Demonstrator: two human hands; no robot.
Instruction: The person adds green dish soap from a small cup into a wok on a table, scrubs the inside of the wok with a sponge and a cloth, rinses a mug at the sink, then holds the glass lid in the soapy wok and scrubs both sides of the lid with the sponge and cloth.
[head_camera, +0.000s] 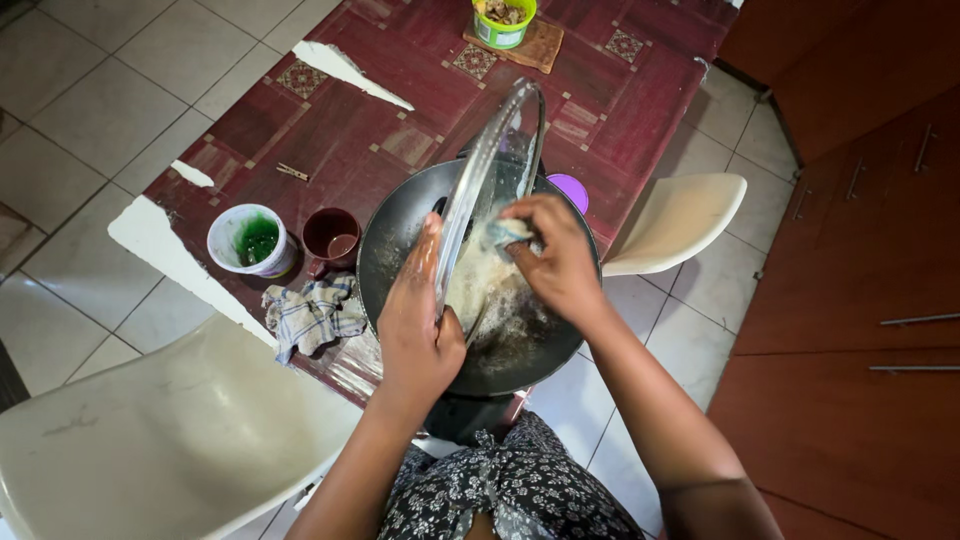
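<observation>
My left hand (418, 325) holds a clear glass lid (497, 165) upright on its edge over a large dark pan (392, 230). My right hand (556, 258) presses a small soapy sponge or cloth (503, 232) against the inner face of the lid. White foam (485, 290) covers the lower lid and the pan's inside. The pan sits at the near edge of a dark red patterned table (380, 120).
A white tub with green residue (251, 240), a small brown cup (331, 236) and a checked cloth (312, 312) lie left of the pan. A green container on a wooden mat (503, 22) stands at the far side. White chairs (170, 440) (675, 220) flank the table; brown cabinets (860, 250) stand on the right.
</observation>
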